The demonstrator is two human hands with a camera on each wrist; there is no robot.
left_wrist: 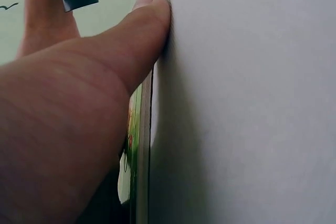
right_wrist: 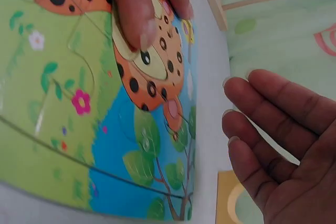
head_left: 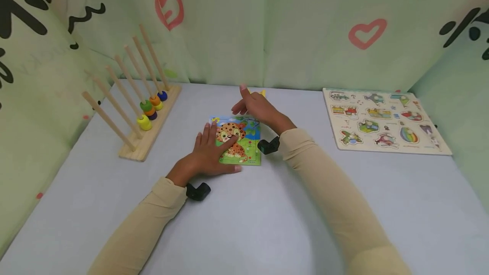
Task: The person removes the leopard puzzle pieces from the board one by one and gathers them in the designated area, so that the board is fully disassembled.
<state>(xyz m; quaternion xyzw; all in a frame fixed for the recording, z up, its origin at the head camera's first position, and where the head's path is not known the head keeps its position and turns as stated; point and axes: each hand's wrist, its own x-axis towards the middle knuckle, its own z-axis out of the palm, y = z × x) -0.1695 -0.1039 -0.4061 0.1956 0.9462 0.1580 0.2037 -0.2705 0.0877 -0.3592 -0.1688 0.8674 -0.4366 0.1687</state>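
Observation:
A square jigsaw puzzle (head_left: pixel 252 150) with a spotted leopard cub, green grass and blue sky lies flat on the table. My left hand (head_left: pixel 208 152) rests on its left part, fingers spread and straight, covering some of the picture. In the left wrist view the thumb (left_wrist: pixel 144 24) lies along the puzzle's near edge. Cut lines between the pieces (right_wrist: pixel 73 124) show up close in the right wrist view. Just beyond the puzzle's far right part is my right hand (head_left: pixel 257 105), its fingers relaxed and nothing in them. A yellow object (head_left: pixel 262 93) is partly hidden behind it.
To the left stands a wooden bead rack (head_left: pixel 153 139) with several upright pegs and coloured beads. A pale board with vehicle pictures (head_left: pixel 359 139) lies on the right. Green curtain (head_left: pixel 229 24) with heart drawings hangs along the back and sides of the white table (head_left: pixel 244 224).

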